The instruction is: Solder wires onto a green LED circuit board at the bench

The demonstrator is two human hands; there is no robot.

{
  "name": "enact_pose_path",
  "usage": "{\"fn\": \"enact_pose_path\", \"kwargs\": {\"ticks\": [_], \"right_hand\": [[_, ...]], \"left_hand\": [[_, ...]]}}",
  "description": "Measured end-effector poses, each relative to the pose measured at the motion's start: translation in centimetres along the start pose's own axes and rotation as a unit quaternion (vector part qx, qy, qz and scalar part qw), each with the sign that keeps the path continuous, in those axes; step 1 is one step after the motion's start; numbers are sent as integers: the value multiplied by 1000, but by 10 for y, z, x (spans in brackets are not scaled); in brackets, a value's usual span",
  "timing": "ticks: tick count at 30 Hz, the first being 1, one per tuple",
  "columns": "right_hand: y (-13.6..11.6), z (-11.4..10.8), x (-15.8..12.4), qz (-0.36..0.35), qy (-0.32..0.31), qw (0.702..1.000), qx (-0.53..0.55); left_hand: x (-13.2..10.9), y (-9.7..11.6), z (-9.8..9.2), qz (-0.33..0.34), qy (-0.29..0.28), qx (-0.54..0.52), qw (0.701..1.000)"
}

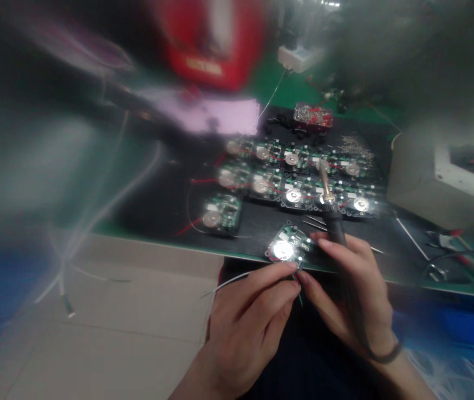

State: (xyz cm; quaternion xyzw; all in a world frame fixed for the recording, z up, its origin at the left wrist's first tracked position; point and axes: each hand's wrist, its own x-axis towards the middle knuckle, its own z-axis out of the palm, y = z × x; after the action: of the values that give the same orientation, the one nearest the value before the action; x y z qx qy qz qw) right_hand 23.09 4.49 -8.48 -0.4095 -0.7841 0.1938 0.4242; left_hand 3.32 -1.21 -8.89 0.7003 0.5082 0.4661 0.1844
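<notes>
Head view: left hand [251, 316] pinching at a board [290, 246]

From here the board lies just ahead of the left fingertips and just left of the right hand [368, 283], near enough to both that neither is clearly nearer. It is roughly square, a bit skewed, so I see no telling long axis; it sits at the front edge of the dark bench [166, 191]. The left fingers are closed on a thin wire [231, 281] by the board's near side. The right hand holds an iron [337, 230], tip pointing away from the board, while its thumb and forefinger stand parted at the board's right side; whether they touch it I can't tell.

Beyond, more boards [293, 194] lie in two rows, with a box [312, 115] of small red and silver parts behind them. A pale machine [418, 166] stands to the right; tiled floor [137, 316] shows below left.
</notes>
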Motion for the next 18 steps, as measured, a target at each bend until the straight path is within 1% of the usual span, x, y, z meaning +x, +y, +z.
{"fn": "enact_pose_path", "kwargs": {"ticks": [4,7,12,13,15,18], "right_hand": [[0,0,-1,3,2,1000,2],[0,-1,0,4,-4,1000,-3],[-1,-1,1,1,-3,1000,-4],[-1,-1,0,1,-3,1000,-4],[0,-2,-1,1,-5,1000,-4],[1,-1,-1,-1,-6,1000,-7]], "left_hand": [[4,1,2,-10,8,-6,1000],[6,5,5,-42,48,-12,998],[6,14,17,-108,128,21,986],[6,15,19,-110,142,35,983],[5,17,22,-91,155,62,982],[3,17,21,-48,147,74,985]]}}
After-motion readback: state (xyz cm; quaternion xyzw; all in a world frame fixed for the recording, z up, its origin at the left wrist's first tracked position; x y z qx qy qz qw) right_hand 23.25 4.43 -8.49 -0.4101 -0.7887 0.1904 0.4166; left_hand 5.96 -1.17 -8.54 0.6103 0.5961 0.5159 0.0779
